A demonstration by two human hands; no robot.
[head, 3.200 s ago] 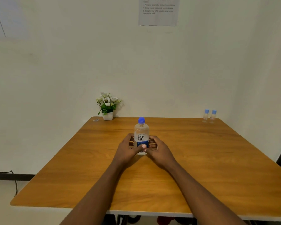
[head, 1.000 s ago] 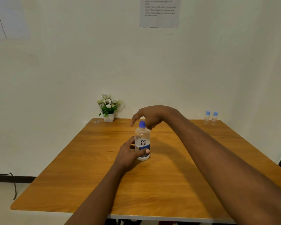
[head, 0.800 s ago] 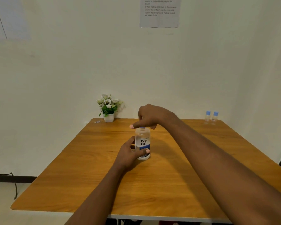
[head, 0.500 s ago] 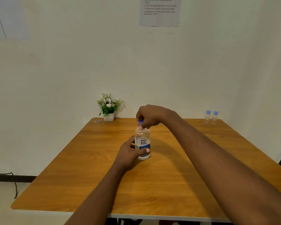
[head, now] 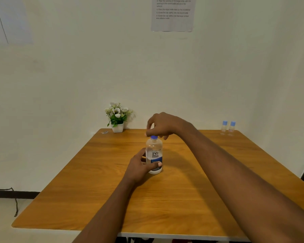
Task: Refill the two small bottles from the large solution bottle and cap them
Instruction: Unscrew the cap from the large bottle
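**Large bottle held on table, cap in place**

The large solution bottle (head: 154,155) stands upright on the wooden table (head: 182,199), a little above the centre of the frame, label facing the camera. Its blue cap (head: 154,137) sits on the neck.

The left hand (head: 139,170) grips the lower body of the bottle. The thumb crosses the front of the label and the fingers wrap round the far side.

The right hand (head: 162,126) is directly over the cap, fingers curled downward, thumb tip to the left of the cap and fingertips to its right. Whether they touch the cap cannot be told.

One small bottle (head: 224,128) and a second small bottle (head: 232,128), both blue-capped and upright, stand side by side at the table's far right corner, well apart from both hands.

A potted plant (head: 118,118) stands at the far edge, left of centre. A printed sheet (head: 173,14) is on the wall at the top of the frame.
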